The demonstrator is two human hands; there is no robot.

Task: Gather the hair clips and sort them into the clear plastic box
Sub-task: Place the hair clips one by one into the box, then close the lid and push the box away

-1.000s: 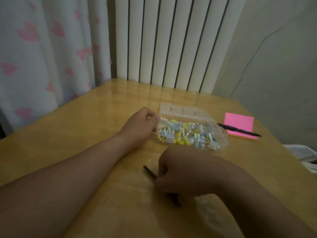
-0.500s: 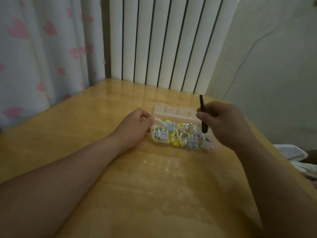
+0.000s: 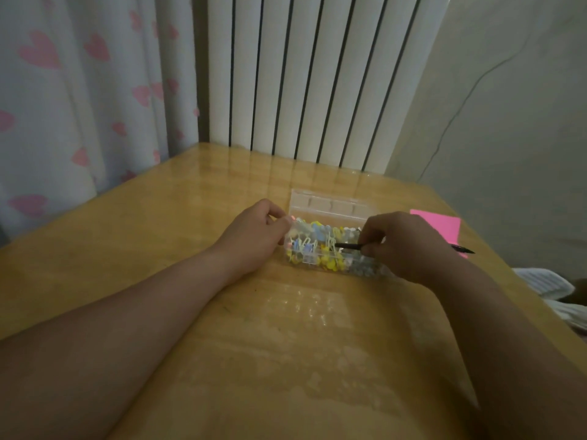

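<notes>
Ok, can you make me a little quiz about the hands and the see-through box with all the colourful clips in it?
1. True or false: the left hand holds one end of the clear plastic box, whose lid lies open.
2. Which hand grips the thin black hair clip? A. the left hand B. the right hand C. neither
3. Fill the gap: the flat square sticky-note pad beside the right hand is ____.
Key: 1 true; 2 B; 3 pink.
</notes>
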